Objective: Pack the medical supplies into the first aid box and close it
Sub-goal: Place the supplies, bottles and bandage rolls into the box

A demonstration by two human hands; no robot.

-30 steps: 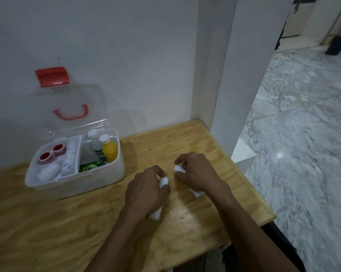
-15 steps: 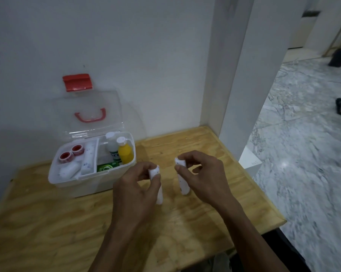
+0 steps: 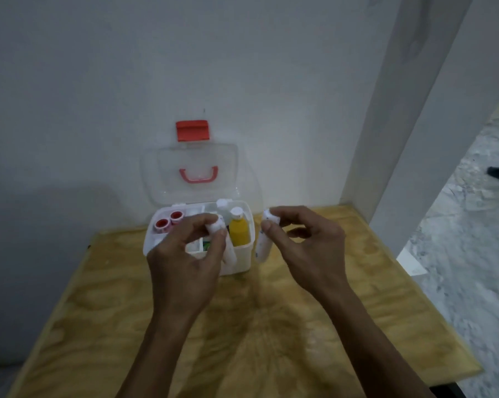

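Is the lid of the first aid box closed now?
No, the clear lid stands open against the wall, and the yellow bottle shows inside the first aid box.

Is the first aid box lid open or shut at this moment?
Open. The clear lid stands upright against the wall behind the first aid box, its red latch at the top, and the yellow bottle inside is exposed.

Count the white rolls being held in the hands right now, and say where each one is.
2. One roll is pinched in the left hand, in front of the open box. The other roll is in the right hand, just right of the box. Others may lie hidden inside.
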